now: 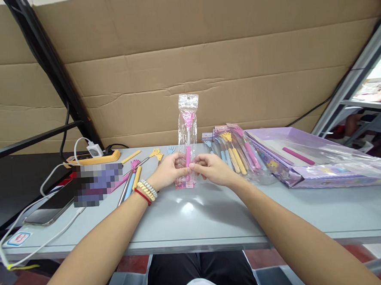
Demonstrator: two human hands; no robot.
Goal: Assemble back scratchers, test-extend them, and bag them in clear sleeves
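Cardboard panels back the grey table (pixel 195 219) where your left hand (pixel 168 172) and right hand (pixel 211 169) pinch an upright clear bag (pixel 188 129) holding a pink back scratcher (pixel 187 138); loosen either grip and the bag may topple.

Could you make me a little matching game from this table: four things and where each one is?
Things:
1. clear packet
2. phone
3. purple box
4. yellow power strip

Places:
A. far right of the table
B. flat at the near left, cable plugged in
C. upright between left hand and right hand
D. back left, by the cardboard

Pairs: 1-C, 2-B, 3-A, 4-D
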